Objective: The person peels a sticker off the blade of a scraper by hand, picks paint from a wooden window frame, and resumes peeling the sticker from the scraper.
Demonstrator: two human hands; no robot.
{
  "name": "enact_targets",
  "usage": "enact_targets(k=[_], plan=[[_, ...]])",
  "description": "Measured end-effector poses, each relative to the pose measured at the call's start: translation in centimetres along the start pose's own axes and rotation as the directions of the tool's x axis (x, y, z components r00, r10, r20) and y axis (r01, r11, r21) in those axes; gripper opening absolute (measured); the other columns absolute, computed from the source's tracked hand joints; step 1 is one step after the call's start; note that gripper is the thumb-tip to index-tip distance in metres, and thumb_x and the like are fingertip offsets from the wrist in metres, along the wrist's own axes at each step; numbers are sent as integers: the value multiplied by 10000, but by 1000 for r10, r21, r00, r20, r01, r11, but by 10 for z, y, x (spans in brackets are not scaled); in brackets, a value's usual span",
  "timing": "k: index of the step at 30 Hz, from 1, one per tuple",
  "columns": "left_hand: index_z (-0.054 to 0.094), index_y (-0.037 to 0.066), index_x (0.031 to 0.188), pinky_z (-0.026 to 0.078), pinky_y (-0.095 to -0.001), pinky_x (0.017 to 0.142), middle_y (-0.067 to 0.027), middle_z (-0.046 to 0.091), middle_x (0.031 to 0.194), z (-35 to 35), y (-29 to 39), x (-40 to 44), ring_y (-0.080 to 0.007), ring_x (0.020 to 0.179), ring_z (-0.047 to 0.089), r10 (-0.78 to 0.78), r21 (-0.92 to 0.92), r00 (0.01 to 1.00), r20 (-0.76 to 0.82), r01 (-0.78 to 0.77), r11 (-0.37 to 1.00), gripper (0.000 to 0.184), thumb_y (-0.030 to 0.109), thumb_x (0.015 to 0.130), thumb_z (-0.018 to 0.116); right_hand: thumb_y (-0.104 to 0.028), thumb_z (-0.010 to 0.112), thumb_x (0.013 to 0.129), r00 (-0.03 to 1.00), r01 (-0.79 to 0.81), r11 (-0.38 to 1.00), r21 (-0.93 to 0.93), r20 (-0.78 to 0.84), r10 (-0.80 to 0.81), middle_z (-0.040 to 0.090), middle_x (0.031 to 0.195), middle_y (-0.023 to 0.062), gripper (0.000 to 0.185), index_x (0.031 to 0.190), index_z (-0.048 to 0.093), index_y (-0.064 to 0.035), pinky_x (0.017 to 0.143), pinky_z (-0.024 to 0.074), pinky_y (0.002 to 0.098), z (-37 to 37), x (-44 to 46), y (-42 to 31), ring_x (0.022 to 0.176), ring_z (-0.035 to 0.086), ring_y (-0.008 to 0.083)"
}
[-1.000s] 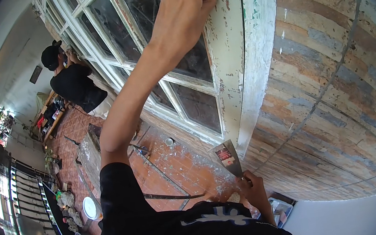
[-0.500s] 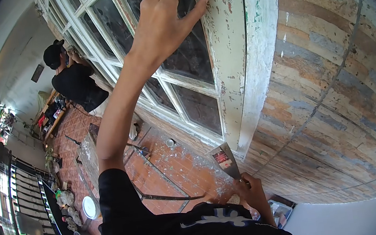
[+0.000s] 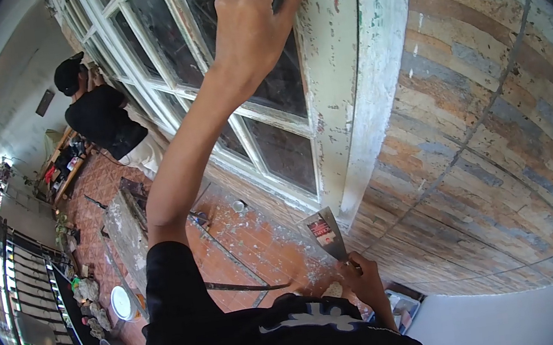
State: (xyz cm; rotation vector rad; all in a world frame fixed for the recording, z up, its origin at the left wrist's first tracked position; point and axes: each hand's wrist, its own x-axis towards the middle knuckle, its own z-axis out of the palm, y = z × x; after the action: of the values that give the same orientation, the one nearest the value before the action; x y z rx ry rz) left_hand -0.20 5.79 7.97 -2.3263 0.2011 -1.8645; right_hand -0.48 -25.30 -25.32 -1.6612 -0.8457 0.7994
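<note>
My left hand (image 3: 256, 25) is raised against the peeling, cream-painted window frame (image 3: 332, 46). Its thumb and index finger come together at the frame's surface, and whatever is between them is too small to make out. Low down near my body, my right hand (image 3: 366, 279) is closed round the handle of a putty knife (image 3: 325, 234). The putty knife's wide metal blade points up, beside the bottom corner of the frame, and bears a red and black label. Paint on the frame is chipped, with bare patches along it.
A co-worker (image 3: 101, 115) in a black cap stands farther along the windows (image 3: 154, 35). On the tiled floor (image 3: 244, 246) lie paint flakes and a small tin (image 3: 239, 206). A worn wooden plank (image 3: 128, 237), metal bars and a white bucket (image 3: 125, 303) are to the left. Stone-patterned tiles (image 3: 465, 120) cover the right wall.
The thumb and index finger of my left hand have drawn together at the frame. My right hand keeps hold of the putty knife. The view has shifted slightly.
</note>
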Motion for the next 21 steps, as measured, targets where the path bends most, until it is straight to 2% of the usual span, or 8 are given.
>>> enact_targets(k=[2,4,5,8,10,11,17,21], plan=[[620,-24,928,495,-371,753,-117,591,872,5,5,-2,-262,787,581,12,9,1000,-22,-12,1000,104,22,857,680,-173,656,914,1000,-10,1000,13,-17,10,438,605,75,242,840,534,23,537,340,308,0,0,9,600,377,96],[740,6,923,524,-315,649,-72,680,827,2,7,5,-209,737,656,188,205,979,-84,-168,964,133,58,804,772,-174,679,909,1000,-20,999,34,-21,20,461,602,0,212,850,576,2,516,338,275,0,2,19,565,407,66],[734,1,908,520,-322,648,-73,672,817,1,7,6,-216,734,647,190,204,978,-83,-170,964,124,49,800,769,-187,673,916,1000,-6,1000,10,-17,6,469,600,-2,225,852,566,0,513,349,273,-2,2,22,558,427,62],[715,-10,872,508,-340,647,-77,647,792,1,8,9,-234,729,620,197,207,978,-68,-179,962,107,26,783,763,-197,668,925,1000,9,1000,14,-9,-9,477,600,-2,239,846,561,1,510,347,271,-4,4,21,560,427,63],[704,-13,857,500,-351,650,-80,630,780,1,11,10,-244,728,602,188,213,981,-57,-172,962,112,14,767,765,-166,659,906,1000,-23,1000,17,7,22,440,615,58,241,833,526,21,543,348,294,-6,5,14,609,393,94],[664,-20,849,494,-358,717,-79,604,790,4,10,10,-251,769,590,251,273,966,-62,-226,935,158,-6,728,764,-151,654,897,999,-40,999,17,14,40,422,622,89,244,826,508,31,560,349,305,-7,4,10,634,377,110],[606,-6,864,467,-373,815,-76,561,815,-2,10,18,-258,850,574,306,303,950,69,-312,900,248,-11,671,762,-171,664,893,999,-35,999,8,21,35,444,623,89,263,817,520,36,563,365,310,-9,7,4,634,389,110],[605,-24,881,477,-387,828,-102,595,845,-10,5,26,-251,827,595,404,340,902,154,-432,835,175,14,766,732,-181,661,897,999,28,999,-20,33,-27,472,628,102,258,834,541,39,563,370,313,-11,10,2,628,397,111]])
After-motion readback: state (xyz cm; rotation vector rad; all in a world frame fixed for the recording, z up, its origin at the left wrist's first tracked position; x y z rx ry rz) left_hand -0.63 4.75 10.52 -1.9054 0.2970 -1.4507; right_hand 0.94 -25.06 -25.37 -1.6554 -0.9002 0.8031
